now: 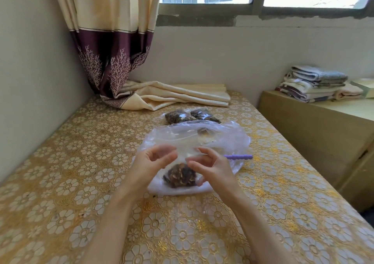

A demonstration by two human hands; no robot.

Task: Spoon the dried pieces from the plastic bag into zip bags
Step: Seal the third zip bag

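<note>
Two filled zip bags (192,116) lie toward the tabletop's (60,182) far edge. I have both hands, left (149,162) and right (210,166), pinching a third zip bag (180,174) over the plastic bag (202,138); sealing seems underway. Next, press the strip fully closed.

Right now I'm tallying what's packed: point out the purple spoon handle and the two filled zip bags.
purple spoon handle (239,157): head view, mid-handle.
left filled zip bag (179,116): head view, its dark contents.
right filled zip bag (204,115): head view, its dark contents.
</note>
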